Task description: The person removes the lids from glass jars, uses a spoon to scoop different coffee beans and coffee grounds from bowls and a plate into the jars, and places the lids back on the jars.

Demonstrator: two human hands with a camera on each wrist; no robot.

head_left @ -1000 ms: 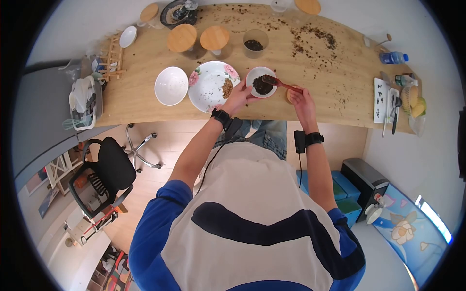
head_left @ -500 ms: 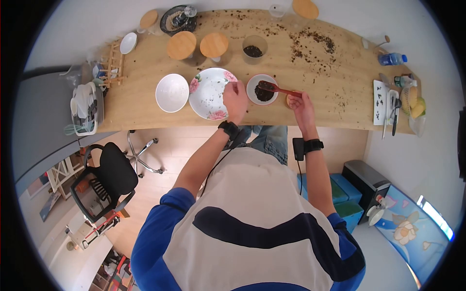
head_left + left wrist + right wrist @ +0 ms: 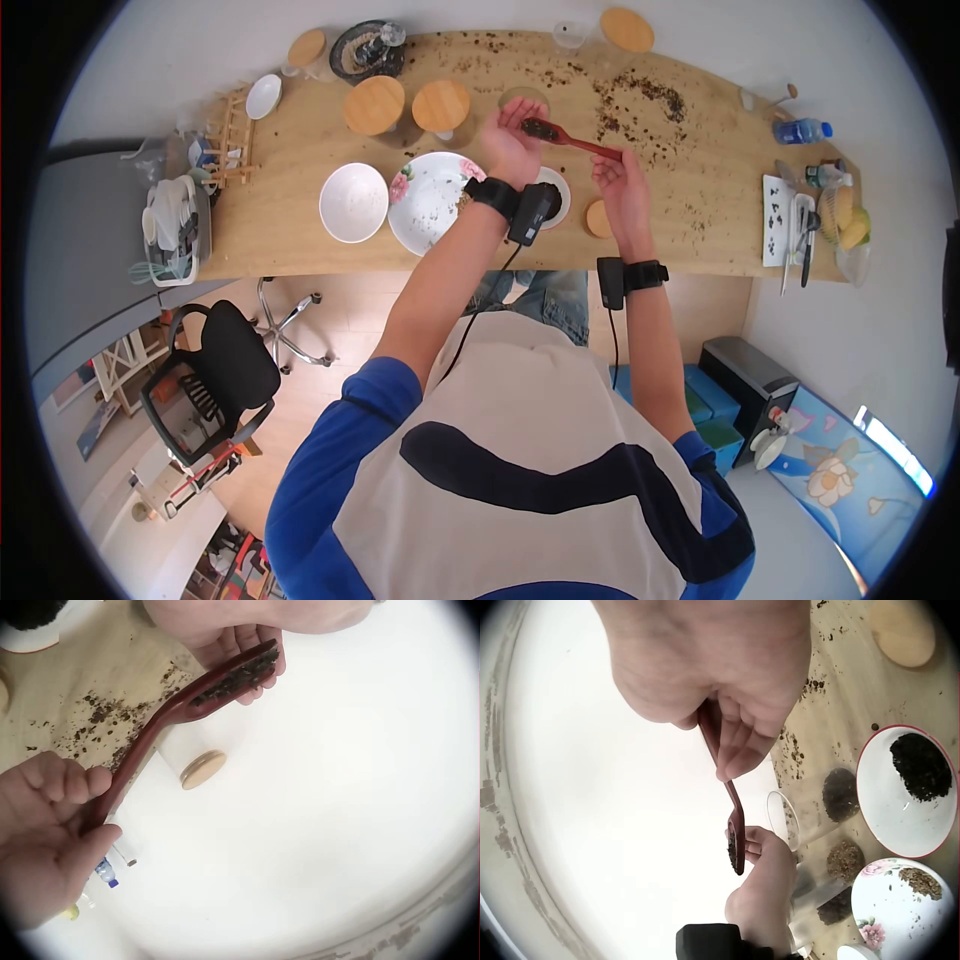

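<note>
My right hand [image 3: 624, 195] pinches the handle of a dark red spoon [image 3: 585, 146], raised above the table and pointing left. Dark dry leaves [image 3: 232, 682] fill the spoon's head. My left hand [image 3: 512, 150] is by that head, its fingers reaching behind it in the left wrist view. Beneath my left hand, mostly hidden, stands a clear jar [image 3: 784, 819] with dark leaves at its bottom. A red-rimmed white bowl [image 3: 881, 802] holds more dark leaves; my left wrist partly covers it in the head view. Left of it, a flowered plate [image 3: 418, 225] bears brown bits.
A white bowl [image 3: 353, 203] stands left of the plate. Behind are jars with wooden lids [image 3: 375, 105] and a dark mortar [image 3: 362, 55]. Loose bits [image 3: 650, 98] litter the table's back right. A small wooden lid [image 3: 598, 219] lies near the front edge; a bottle [image 3: 802, 131] stands far right.
My left hand went from the red-rimmed bowl over to the plate, then forward to the spoon's head. My right hand lifted the loaded spoon out of the bowl and forward.
</note>
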